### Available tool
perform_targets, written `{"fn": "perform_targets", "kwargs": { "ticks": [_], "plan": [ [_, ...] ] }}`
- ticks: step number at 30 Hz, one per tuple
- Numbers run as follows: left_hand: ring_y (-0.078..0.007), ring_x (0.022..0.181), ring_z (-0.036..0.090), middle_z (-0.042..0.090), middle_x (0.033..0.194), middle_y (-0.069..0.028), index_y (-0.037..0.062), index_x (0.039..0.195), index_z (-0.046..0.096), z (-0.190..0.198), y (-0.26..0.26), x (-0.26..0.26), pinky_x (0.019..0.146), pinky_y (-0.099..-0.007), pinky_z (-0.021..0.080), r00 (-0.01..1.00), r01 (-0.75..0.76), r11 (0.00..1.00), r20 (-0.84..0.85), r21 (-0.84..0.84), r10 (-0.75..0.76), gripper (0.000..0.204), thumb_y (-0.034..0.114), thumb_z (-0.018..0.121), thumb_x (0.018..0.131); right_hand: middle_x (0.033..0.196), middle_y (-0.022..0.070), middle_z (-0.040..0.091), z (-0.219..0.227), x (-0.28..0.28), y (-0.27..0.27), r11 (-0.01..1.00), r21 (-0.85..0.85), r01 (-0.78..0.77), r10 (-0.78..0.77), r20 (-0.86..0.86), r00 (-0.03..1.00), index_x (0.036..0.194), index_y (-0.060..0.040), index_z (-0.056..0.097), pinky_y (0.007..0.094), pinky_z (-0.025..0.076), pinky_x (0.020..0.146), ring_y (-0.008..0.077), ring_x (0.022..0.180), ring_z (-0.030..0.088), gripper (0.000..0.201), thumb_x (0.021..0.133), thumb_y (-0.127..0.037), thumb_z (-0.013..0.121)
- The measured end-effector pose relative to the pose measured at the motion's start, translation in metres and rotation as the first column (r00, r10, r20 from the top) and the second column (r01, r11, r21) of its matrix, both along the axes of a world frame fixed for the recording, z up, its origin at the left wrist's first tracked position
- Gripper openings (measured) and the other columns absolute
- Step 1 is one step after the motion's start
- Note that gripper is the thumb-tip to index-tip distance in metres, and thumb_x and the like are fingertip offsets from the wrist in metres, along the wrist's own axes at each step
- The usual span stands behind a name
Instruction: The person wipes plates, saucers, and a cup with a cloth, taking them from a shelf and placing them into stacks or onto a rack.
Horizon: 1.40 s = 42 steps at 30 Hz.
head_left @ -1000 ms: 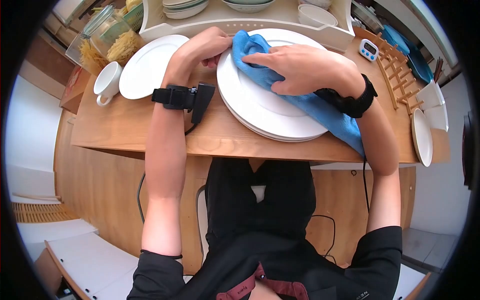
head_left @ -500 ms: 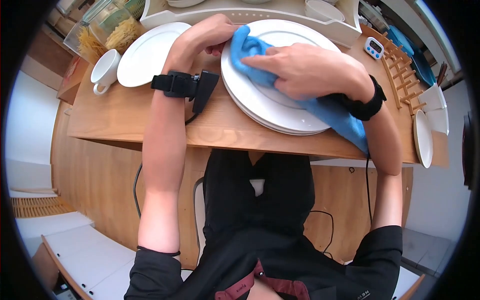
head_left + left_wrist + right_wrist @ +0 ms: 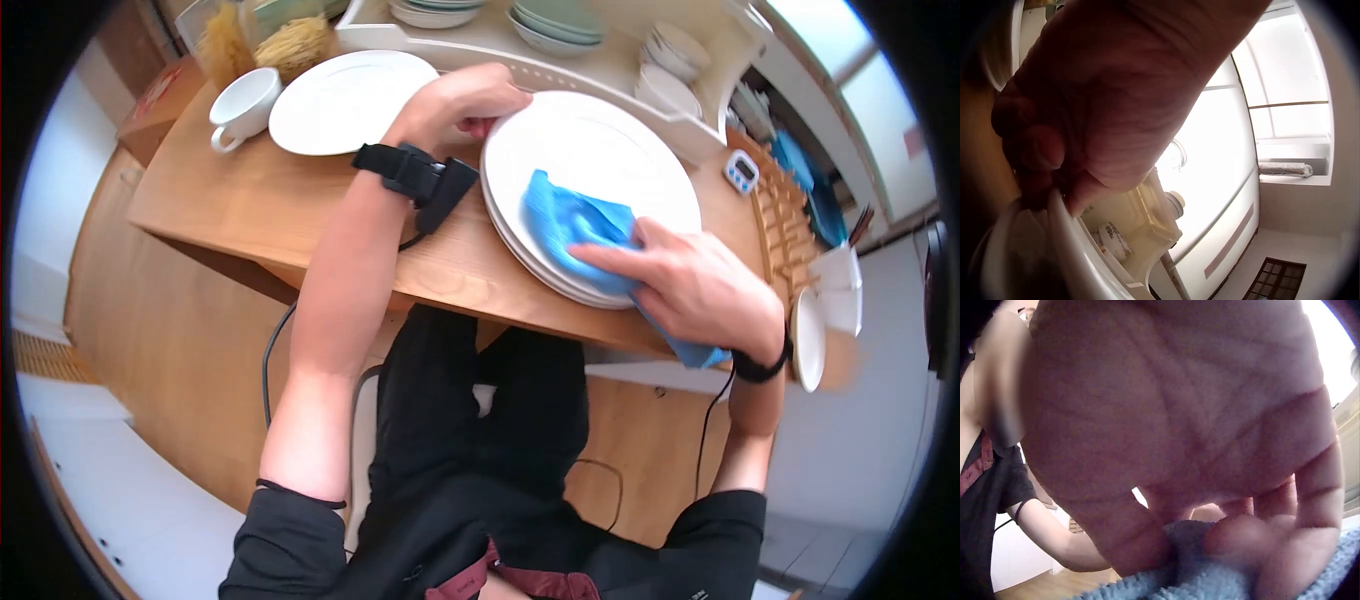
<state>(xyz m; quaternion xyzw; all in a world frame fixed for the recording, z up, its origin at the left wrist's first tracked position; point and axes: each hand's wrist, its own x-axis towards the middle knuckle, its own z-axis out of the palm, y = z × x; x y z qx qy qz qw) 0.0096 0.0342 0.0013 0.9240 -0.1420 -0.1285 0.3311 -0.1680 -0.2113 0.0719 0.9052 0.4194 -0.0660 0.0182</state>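
A stack of white plates (image 3: 600,140) stands near the table's front edge. My left hand (image 3: 462,105) pinches the rim of the top plate at its far left; in the left wrist view, thumb and curled fingers of the left hand (image 3: 1097,100) meet on the plate rim (image 3: 1069,250). My right hand (image 3: 695,280) grips a blue cloth (image 3: 575,225) that lies on the near right part of the top plate, its tail hanging past the stack. In the right wrist view the fingers of the right hand (image 3: 1185,412) curl into the cloth (image 3: 1210,581).
Left of the stack lie a white oval plate (image 3: 345,100) and a white cup (image 3: 245,105), with pasta (image 3: 292,48) behind. A white shelf (image 3: 620,105) with bowls stands at the back. On the right are a timer (image 3: 741,172), a wooden rack (image 3: 785,225) and a small dish (image 3: 808,340).
My right hand has drawn the cloth from the plate's far left side toward its near right edge. My left hand stays at the rim. The head view has turned and shifted.
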Motion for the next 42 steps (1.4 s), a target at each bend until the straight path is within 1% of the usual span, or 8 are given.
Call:
{"fn": "perform_targets", "kwargs": {
  "ticks": [10, 13, 15, 23, 30, 35, 37, 42],
  "plan": [
    [-0.0247, 0.050, 0.056, 0.061, 0.059, -0.0150, -0.0020, 0.063, 0.062, 0.003, 0.002, -0.012, 0.051, -0.0378, 0.046, 0.998, -0.018, 1.000, 0.051, -0.024, 0.019, 0.029, 0.018, 0.050, 0.080, 0.099, 0.0227, 0.064, -0.001, 0.055, -0.070, 0.903, -0.142, 0.405, -0.416, -0.055, 0.908, 0.131, -0.0160, 0.056, 0.0446, 0.048, 0.085, 0.0398, 0.096, 0.061, 0.057, 0.076, -0.005, 0.051],
    [-0.0252, 0.051, 0.058, 0.062, 0.061, -0.0155, -0.0027, 0.065, 0.063, 0.001, -0.003, -0.004, 0.052, -0.0382, 0.047, 0.999, -0.012, 1.000, 0.045, 0.000, 0.012, 0.028, 0.018, 0.051, 0.079, 0.114, 0.0278, 0.061, -0.002, 0.094, -0.064, 0.911, -0.184, 0.370, -0.375, 0.007, 0.927, 0.140, -0.0090, 0.044, 0.0437, 0.045, 0.094, 0.0412, 0.106, 0.059, 0.064, 0.077, -0.006, 0.052],
    [-0.0196, 0.046, 0.055, 0.058, 0.053, -0.0098, -0.0021, 0.063, 0.062, -0.002, -0.002, 0.000, 0.044, -0.0341, 0.044, 1.000, -0.011, 1.000, 0.021, -0.021, 0.011, 0.049, 0.034, 0.047, 0.093, 0.111, 0.0276, 0.062, -0.008, 0.119, -0.052, 0.904, -0.226, 0.364, -0.364, 0.042, 0.931, 0.139, -0.0073, 0.043, 0.0453, 0.046, 0.091, 0.0417, 0.104, 0.060, 0.061, 0.078, -0.006, 0.050],
    [-0.0209, 0.050, 0.061, 0.063, 0.058, -0.0117, -0.0023, 0.067, 0.065, 0.001, -0.002, 0.000, 0.047, -0.0352, 0.051, 0.999, 0.014, 0.999, 0.050, 0.032, -0.015, 0.053, 0.037, 0.045, 0.096, 0.114, 0.0303, 0.059, -0.013, 0.151, 0.039, 0.941, -0.293, 0.169, -0.181, -0.013, 0.983, 0.143, -0.0003, 0.033, 0.0443, 0.044, 0.094, 0.0428, 0.107, 0.057, 0.064, 0.082, -0.012, 0.051],
    [-0.0233, 0.051, 0.063, 0.064, 0.060, -0.0137, -0.0031, 0.067, 0.066, 0.001, 0.004, -0.005, 0.047, -0.0357, 0.053, 0.999, -0.036, 0.998, 0.025, -0.051, 0.037, 0.037, 0.021, 0.050, 0.089, 0.099, 0.0253, 0.062, -0.011, 0.071, 0.069, 0.987, -0.132, -0.093, 0.092, -0.015, 0.996, 0.140, -0.0039, 0.035, 0.0478, 0.050, 0.078, 0.0426, 0.086, 0.062, 0.060, 0.083, -0.010, 0.052],
    [-0.0232, 0.050, 0.061, 0.063, 0.059, -0.0137, -0.0043, 0.064, 0.064, -0.012, 0.002, 0.011, 0.048, -0.0369, 0.051, 0.993, 0.035, 0.997, 0.110, 0.074, -0.043, 0.039, 0.022, 0.050, 0.089, 0.092, 0.0170, 0.055, 0.011, 0.007, 0.051, 0.981, -0.194, -0.004, -0.011, -0.079, 0.997, 0.145, -0.0178, 0.039, 0.0439, 0.047, 0.077, 0.0355, 0.082, 0.058, 0.065, 0.084, -0.007, 0.058],
    [-0.0226, 0.050, 0.059, 0.061, 0.057, -0.0132, -0.0045, 0.063, 0.063, -0.005, 0.002, 0.000, 0.049, -0.0363, 0.049, 0.998, -0.049, 0.996, 0.036, -0.080, 0.052, 0.043, 0.025, 0.048, 0.091, 0.091, 0.0165, 0.054, 0.014, -0.002, 0.031, 0.982, -0.189, 0.012, -0.033, -0.108, 0.994, 0.144, -0.0195, 0.041, 0.0438, 0.047, 0.076, 0.0349, 0.080, 0.058, 0.064, 0.084, -0.007, 0.058],
    [-0.0216, 0.049, 0.057, 0.060, 0.057, -0.0122, -0.0035, 0.063, 0.062, -0.002, 0.000, 0.001, 0.048, -0.0347, 0.047, 0.999, -0.009, 0.998, 0.044, -0.067, 0.012, 0.047, 0.029, 0.046, 0.092, 0.090, 0.0186, 0.058, 0.012, 0.000, -0.034, 0.961, -0.184, 0.208, -0.234, -0.132, 0.963, 0.139, -0.0248, 0.049, 0.0431, 0.049, 0.075, 0.0356, 0.081, 0.062, 0.062, 0.081, -0.006, 0.057]
  ]
}}
